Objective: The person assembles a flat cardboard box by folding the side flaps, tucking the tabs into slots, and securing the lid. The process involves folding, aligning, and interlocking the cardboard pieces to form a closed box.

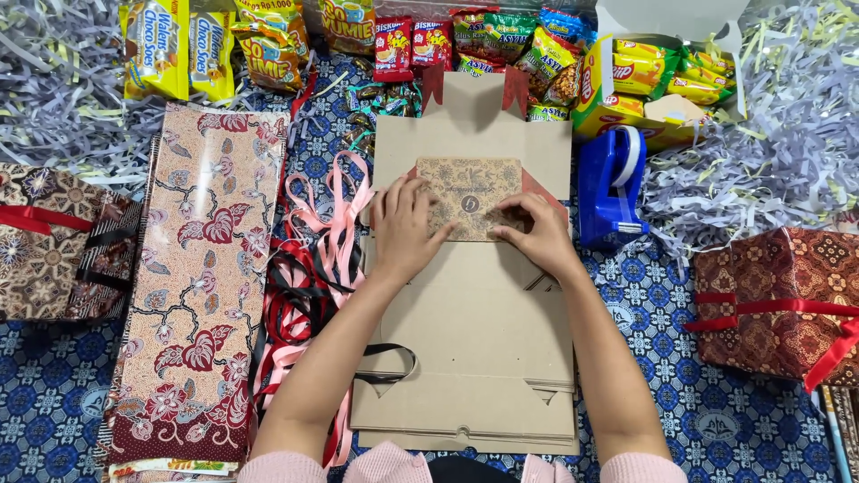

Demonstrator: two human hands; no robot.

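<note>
A flattened brown cardboard box [474, 340] lies in front of me on a blue patterned cloth. On its upper part rests a small brown card [468, 190] printed with a floral pattern. My left hand [404, 228] lies flat on the card's left edge with its fingers together. My right hand [535, 234] pinches the card's lower right corner with its fingertips. Red flaps [515, 88] stick up at the cardboard's far edge.
A blue tape dispenser [610, 186] stands right of the cardboard. Pink, red and black ribbons [309, 268] lie left of it, beside folded batik paper [201, 277]. Wrapped boxes sit at far left [54, 241] and right [783, 300]. Snack packets [268, 40] and shredded paper [787, 152] line the back.
</note>
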